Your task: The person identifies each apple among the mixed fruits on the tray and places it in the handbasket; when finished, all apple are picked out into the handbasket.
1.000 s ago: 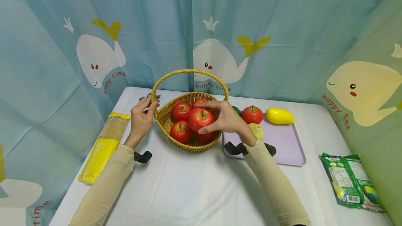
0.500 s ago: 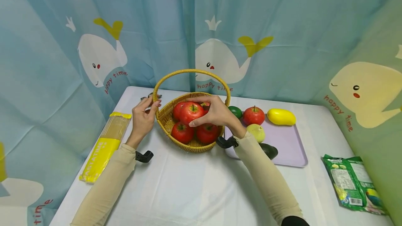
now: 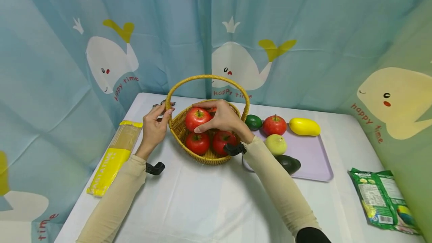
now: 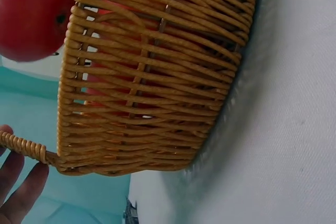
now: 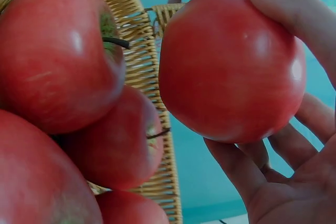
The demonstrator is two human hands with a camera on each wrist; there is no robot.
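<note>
A woven wicker basket (image 3: 210,160) with a tall arched handle (image 3: 206,76) stands near the back of the table. My left hand (image 3: 155,128) pinches the left foot of that handle; the left wrist view shows fingers (image 4: 26,192) against the wrapped cane. Over the basket's left side, my right hand (image 3: 224,117) grips a red apple (image 3: 197,119) between thumb and fingers. The left wrist view has this apple (image 4: 37,14) above the rim. Several other red apples lie inside, among them a front left apple (image 3: 197,144) and a front right apple (image 3: 223,142); the hand partly covers those behind.
Right of the basket, a lilac tray (image 3: 312,156) bears a red apple (image 3: 275,125), a yellow mango-like fruit (image 3: 305,127), a pale green round fruit (image 3: 276,144) and dark green avocado-like fruits (image 3: 288,164). A pasta pack (image 3: 114,156) lies left, a green packet (image 3: 383,200) far right.
My right hand has carried the gripped apple leftward across the basket, uncovering more of the front right apple and the tray's fruit. The left hand stays at the handle.
</note>
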